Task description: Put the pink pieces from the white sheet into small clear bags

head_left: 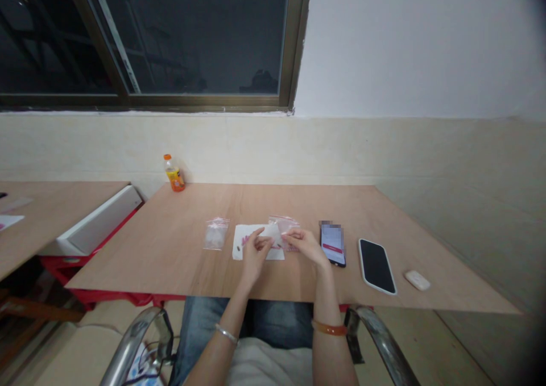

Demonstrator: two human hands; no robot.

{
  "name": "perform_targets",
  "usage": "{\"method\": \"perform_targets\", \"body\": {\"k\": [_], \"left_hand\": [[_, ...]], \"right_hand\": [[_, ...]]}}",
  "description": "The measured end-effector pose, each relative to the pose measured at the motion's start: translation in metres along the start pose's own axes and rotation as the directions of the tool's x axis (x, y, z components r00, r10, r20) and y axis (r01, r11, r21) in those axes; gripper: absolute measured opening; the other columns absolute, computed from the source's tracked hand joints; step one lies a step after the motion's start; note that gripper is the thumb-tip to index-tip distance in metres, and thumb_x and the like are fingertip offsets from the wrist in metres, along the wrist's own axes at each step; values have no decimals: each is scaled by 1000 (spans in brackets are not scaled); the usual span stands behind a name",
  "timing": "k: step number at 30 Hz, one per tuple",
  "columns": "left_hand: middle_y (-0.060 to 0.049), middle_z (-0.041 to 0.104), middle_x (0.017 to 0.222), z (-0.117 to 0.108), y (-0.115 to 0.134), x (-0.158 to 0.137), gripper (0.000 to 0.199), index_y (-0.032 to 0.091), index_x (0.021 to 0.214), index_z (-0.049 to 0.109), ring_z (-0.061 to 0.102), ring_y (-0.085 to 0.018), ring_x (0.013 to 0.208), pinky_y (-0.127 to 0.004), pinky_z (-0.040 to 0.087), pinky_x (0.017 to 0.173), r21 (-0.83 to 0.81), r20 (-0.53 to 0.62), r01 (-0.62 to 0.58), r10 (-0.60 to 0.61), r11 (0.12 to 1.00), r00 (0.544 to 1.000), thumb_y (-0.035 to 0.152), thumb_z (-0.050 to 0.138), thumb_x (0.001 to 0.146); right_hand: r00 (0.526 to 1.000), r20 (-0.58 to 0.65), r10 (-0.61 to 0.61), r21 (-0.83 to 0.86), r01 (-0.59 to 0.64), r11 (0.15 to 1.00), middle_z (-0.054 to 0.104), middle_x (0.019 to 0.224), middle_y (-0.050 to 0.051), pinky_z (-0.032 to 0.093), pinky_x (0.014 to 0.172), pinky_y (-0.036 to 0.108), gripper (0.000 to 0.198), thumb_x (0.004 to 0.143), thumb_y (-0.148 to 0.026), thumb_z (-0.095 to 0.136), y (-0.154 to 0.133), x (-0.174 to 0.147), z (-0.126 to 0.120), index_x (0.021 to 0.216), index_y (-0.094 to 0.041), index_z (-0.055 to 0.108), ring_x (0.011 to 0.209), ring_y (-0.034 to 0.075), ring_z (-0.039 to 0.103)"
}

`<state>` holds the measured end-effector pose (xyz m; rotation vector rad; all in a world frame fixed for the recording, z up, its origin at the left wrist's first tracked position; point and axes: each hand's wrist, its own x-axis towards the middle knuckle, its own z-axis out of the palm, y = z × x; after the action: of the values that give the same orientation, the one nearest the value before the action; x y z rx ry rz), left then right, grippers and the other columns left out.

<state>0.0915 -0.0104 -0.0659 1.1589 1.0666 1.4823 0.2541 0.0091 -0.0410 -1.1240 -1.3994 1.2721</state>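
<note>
My left hand (256,250) is over a white sheet (237,251) with small pink and dark marks or pieces on it. Its upper finger is raised, while the other fingertips come together at the right; anything between them is too small to make out. To its right, my right hand (306,245) has thumb and finger pinched near the edge of a clear plastic bag (290,224). What that pinch holds cannot be made out. The fingertips of both hands are a short gap apart. Left of the sheet lies another clear zip bag (215,235) with pale contents.
A lit phone (333,248), a dark-screened device with a white rim (377,265) and a small white case (417,279) lie to the right on the wooden table (149,249). An orange drink bottle (174,174) stands at the back left. Metal chair armrests flank my legs.
</note>
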Motion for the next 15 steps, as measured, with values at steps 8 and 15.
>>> {"method": "perform_targets", "body": {"k": [8,15], "left_hand": [[-5,68,73,39,-55,8,30,14,98,58,65,-17,67,-27,50,62,316,82,-16,-11,949,997,6,55,69],[-7,68,83,43,-73,3,29,15,97,59,63,-16,75,-29,50,70,398,162,-112,50,910,985,3,50,72]], "right_hand": [[929,-369,20,-403,-179,898,61,54,4,39,50,25,18,65,-30,60,46,0,-29,57,-14,62,52,16,56],[851,-524,-35,-508,-278,815,67,61,7,40,51,24,13,65,-23,57,68,4,-31,63,-15,66,58,18,61]]}}
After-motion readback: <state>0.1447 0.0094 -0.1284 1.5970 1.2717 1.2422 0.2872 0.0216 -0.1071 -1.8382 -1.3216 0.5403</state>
